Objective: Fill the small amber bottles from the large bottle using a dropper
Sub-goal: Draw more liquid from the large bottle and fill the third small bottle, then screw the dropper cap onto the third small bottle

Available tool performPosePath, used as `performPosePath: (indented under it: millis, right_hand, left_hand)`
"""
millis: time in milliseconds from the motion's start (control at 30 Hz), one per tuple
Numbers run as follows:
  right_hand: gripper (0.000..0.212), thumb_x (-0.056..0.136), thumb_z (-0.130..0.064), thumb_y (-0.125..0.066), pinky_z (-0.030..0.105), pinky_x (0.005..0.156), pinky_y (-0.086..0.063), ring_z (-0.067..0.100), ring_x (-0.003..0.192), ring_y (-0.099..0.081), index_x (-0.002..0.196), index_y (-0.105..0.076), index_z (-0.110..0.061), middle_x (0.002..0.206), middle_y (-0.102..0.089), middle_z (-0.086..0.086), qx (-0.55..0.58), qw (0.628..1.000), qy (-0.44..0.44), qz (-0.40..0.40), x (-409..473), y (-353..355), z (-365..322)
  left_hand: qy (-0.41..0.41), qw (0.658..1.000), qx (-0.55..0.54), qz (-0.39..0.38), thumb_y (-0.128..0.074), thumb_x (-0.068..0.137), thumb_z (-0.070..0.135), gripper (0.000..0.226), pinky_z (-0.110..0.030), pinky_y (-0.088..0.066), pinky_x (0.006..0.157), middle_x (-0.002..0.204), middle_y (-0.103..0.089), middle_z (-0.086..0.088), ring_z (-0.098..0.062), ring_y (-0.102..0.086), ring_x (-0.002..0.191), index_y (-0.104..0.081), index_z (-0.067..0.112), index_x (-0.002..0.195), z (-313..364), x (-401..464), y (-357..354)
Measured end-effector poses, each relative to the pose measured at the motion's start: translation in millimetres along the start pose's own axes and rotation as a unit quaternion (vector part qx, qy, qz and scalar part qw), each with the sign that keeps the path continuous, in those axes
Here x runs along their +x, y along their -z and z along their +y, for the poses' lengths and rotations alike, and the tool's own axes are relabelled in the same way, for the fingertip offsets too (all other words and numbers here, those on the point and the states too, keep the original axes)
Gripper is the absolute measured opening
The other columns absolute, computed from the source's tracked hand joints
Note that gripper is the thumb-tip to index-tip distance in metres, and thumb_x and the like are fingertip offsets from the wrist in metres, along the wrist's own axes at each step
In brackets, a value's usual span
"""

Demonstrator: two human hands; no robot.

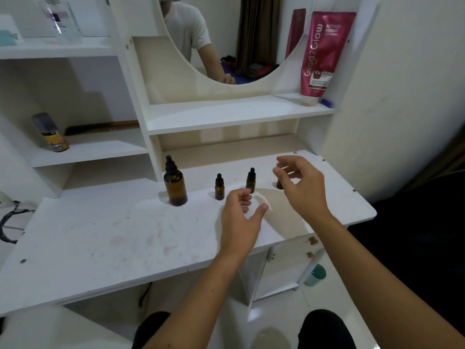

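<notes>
3 small amber bottles (219,187), 1 large bottle (175,183), 2 hands empty.

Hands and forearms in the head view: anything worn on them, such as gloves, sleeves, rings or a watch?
Nothing worn that I can see. The left hand and the right hand are bare, with no gloves, and no rings or watch show. Both forearms are uncovered right down to the bottom edge of the picture. The mirror reflection shows a white short-sleeved T-shirt.
</notes>
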State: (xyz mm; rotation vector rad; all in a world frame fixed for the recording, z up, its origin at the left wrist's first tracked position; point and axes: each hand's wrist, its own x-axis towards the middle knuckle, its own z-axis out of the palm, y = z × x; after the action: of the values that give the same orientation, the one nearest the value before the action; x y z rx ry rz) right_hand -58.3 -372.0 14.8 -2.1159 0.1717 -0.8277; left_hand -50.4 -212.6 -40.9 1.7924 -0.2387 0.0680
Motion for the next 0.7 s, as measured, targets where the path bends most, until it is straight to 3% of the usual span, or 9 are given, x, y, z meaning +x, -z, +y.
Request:
performPosePath:
  millis: [67, 167, 367, 500, 600, 700]
  right_hand:
    - [0.025, 0.097, -0.016, -0.075, 0.008, 0.077, -0.052, -0.003, 0.09, -0.068, 0.121, -0.072, -0.017, 0.102, -0.073, -0.009, -0.019, 1.0, -0.018, 0.003, -3, 11, 19]
    - [0.026, 0.096, -0.019, -0.076, 0.015, 0.084, -0.054, 0.003, 0.092, -0.069, 0.122, -0.072, -0.019, 0.106, -0.074, -0.008, -0.042, 0.998, -0.053, 0.007, -9, 23, 45]
    - [0.029, 0.091, -0.028, -0.082, 0.017, 0.084, -0.052, 0.008, 0.094, -0.066, 0.118, -0.073, -0.022, 0.109, -0.071, -0.009, -0.053, 0.99, -0.128, -0.014, -9, 28, 76]
    - [0.033, 0.086, -0.029, -0.085, 0.023, 0.089, -0.049, 0.01, 0.094, -0.062, 0.115, -0.077, -0.016, 0.108, -0.068, -0.001, -0.104, 0.983, -0.139, -0.051, -3, 22, 86]
    - [0.026, 0.089, -0.029, -0.083, 0.03, 0.091, -0.053, 0.016, 0.094, -0.064, 0.109, -0.079, -0.014, 0.104, -0.069, 0.001, -0.134, 0.98, -0.133, -0.055, 0, 20, 88]
    - [0.018, 0.092, -0.025, -0.079, 0.029, 0.088, -0.053, 0.015, 0.09, -0.065, 0.106, -0.079, -0.013, 0.101, -0.07, 0.001, -0.136, 0.981, -0.131, -0.043, -1, 21, 88]
  left_hand:
    - [-0.009, 0.999, 0.008, -0.035, -0.08, 0.089, 0.033, 0.048, -0.022, -0.053, 0.097, 0.123, -0.062, 0.015, -0.006, -0.061, 0.112, -0.053, 0.032, 0.128, 3, 2, -19]
    - [-0.014, 0.998, 0.009, -0.063, -0.078, 0.091, 0.028, 0.052, -0.024, -0.05, 0.105, 0.133, -0.061, 0.009, -0.006, -0.058, 0.122, -0.053, 0.025, 0.137, 6, 9, -39]
    - [-0.027, 0.996, 0.019, -0.08, -0.066, 0.1, 0.017, 0.047, -0.021, -0.046, 0.108, 0.141, -0.06, 0.004, -0.008, -0.057, 0.128, -0.051, 0.018, 0.144, 7, 32, -59]
    - [-0.037, 0.996, 0.02, -0.079, -0.06, 0.103, 0.013, 0.042, -0.031, -0.048, 0.111, 0.139, -0.06, 0.002, -0.009, -0.058, 0.125, -0.052, 0.015, 0.144, 4, 46, -71]
    - [-0.038, 0.997, 0.019, -0.072, -0.062, 0.102, 0.014, 0.042, -0.03, -0.05, 0.108, 0.137, -0.063, 0.002, -0.008, -0.061, 0.123, -0.053, 0.015, 0.143, 3, 55, -79]
    - [-0.036, 0.997, 0.013, -0.062, -0.064, 0.101, 0.014, 0.041, -0.029, -0.051, 0.107, 0.133, -0.065, 0.003, -0.007, -0.063, 0.12, -0.055, 0.015, 0.141, 4, 61, -84]
